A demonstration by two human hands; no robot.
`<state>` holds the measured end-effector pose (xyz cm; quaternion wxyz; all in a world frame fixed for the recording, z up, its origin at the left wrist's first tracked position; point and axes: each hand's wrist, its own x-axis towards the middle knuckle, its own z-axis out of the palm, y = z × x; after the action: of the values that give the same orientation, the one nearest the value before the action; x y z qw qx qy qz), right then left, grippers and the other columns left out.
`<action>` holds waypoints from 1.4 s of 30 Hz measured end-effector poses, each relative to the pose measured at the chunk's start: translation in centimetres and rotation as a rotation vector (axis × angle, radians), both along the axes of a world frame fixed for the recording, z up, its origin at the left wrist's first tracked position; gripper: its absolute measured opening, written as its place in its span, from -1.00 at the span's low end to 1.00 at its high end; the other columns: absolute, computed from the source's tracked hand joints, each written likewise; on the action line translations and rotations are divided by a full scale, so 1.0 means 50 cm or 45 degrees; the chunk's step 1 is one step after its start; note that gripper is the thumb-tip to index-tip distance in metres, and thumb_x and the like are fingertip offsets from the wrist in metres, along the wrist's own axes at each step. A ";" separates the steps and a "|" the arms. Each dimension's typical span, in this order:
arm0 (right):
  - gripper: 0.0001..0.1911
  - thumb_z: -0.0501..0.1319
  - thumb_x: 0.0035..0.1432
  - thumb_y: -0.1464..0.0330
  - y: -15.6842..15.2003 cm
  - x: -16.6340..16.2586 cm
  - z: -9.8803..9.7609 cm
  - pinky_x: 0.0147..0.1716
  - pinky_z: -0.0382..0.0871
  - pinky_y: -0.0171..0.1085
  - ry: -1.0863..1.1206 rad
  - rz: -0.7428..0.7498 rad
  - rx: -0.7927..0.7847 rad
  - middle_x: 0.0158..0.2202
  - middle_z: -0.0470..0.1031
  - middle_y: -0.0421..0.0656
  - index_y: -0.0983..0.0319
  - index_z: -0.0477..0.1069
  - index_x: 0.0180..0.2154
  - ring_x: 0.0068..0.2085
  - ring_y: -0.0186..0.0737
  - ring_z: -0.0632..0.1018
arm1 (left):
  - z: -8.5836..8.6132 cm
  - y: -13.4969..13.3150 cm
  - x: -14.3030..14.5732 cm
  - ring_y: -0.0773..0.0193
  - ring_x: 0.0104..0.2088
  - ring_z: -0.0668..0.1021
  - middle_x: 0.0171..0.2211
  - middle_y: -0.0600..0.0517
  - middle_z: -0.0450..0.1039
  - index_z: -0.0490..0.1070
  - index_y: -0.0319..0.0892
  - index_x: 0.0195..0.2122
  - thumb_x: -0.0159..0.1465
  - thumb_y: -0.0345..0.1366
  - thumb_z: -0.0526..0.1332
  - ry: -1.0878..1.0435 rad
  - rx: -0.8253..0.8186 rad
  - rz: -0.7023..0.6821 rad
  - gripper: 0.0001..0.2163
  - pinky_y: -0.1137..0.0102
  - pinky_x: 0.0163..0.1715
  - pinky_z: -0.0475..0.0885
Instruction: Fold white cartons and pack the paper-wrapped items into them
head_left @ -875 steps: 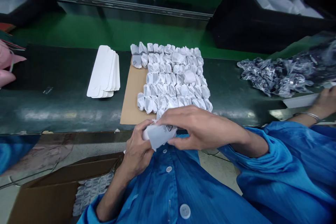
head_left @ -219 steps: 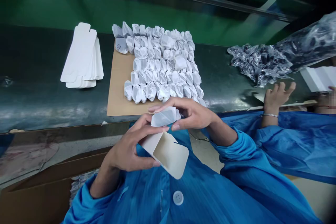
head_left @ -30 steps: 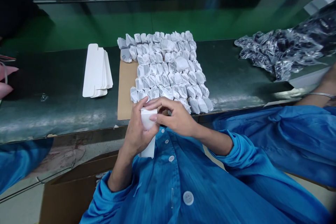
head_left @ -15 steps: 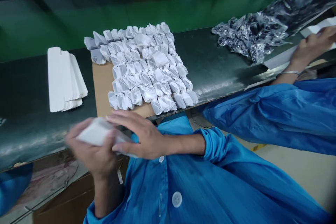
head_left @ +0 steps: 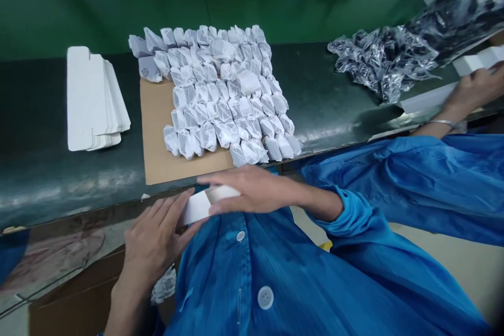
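A small white carton (head_left: 199, 205) lies sideways between my hands, just below the table's near edge and against my blue coat. My right hand (head_left: 246, 189) grips its right end from above. My left hand (head_left: 153, 236) presses flat fingers on its left end. Just beyond, a brown cardboard sheet (head_left: 155, 131) on the dark table carries several rows of small white wrapped packets (head_left: 224, 94).
A stack of flat white carton blanks (head_left: 92, 97) lies to the left. Clear bags of dark parts (head_left: 389, 58) are heaped at the right, where another person's hand (head_left: 478, 86) rests on white boxes (head_left: 478, 58). An open cardboard box (head_left: 74, 304) stands on the floor at my left.
The carton has turned from upright to lying sideways. My left hand has slid off to its left end and flattened, while my right keeps hold. The view has swung left.
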<state>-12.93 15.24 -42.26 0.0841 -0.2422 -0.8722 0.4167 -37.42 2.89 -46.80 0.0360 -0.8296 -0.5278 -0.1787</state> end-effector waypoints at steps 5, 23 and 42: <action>-0.66 0.04 0.39 0.41 0.019 0.050 0.013 -0.23 0.29 -0.16 -0.503 -0.070 0.914 -0.08 0.49 0.05 0.32 0.34 0.14 -0.11 -0.03 0.44 | -0.063 -0.030 0.019 0.14 -0.37 0.67 -0.23 -0.09 0.64 0.43 -0.22 -0.02 0.28 0.04 0.18 -0.413 -0.344 0.161 -0.56 0.39 -0.43 0.51; -0.77 0.26 0.27 0.25 0.102 0.018 -0.048 -0.16 0.37 -0.24 0.205 -0.369 0.093 -0.15 0.50 -0.11 0.25 0.42 -0.11 -0.15 -0.21 0.48 | -0.099 -0.035 0.042 -0.06 -0.04 0.61 0.04 -0.16 0.53 0.31 -0.14 0.17 0.11 0.09 0.30 -1.050 -0.940 0.491 -0.34 0.15 -0.17 0.56; -0.44 0.30 0.22 0.25 0.164 0.016 -0.051 0.01 0.30 -0.07 -0.510 -0.606 0.737 0.05 0.49 0.09 0.32 0.32 0.19 0.08 0.07 0.45 | -0.082 -0.007 0.084 -0.05 -0.01 0.58 0.07 -0.20 0.43 0.12 -0.15 0.27 0.13 -0.05 0.36 -1.448 -0.761 0.502 -0.27 0.16 -0.16 0.58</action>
<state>-12.12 23.46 -44.81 0.0713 -0.4794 -0.8720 0.0684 -33.21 2.56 -50.88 -0.4469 -0.4689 -0.6330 -0.4241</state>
